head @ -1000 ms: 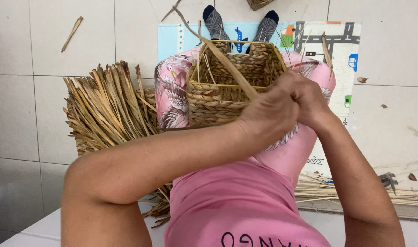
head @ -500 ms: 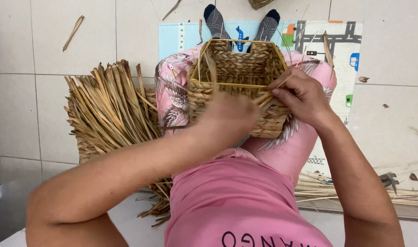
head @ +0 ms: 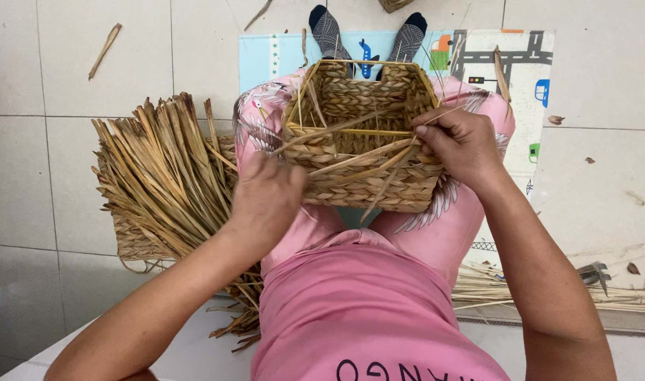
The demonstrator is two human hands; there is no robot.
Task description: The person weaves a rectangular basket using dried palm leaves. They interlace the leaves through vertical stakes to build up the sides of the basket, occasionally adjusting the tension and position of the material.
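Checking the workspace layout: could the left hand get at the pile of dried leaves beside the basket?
Probably yes: the left hand sits at the basket's left corner, right beside the dried leaves, with nothing between them.

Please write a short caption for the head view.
Both hands, left hand and right hand, work straw strands on a woven basket.

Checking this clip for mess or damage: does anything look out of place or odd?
Only stray bits: a loose straw piece and small dry flakes lie scattered on the tiled floor. Loose strands stick out of the woven basket on the person's lap.
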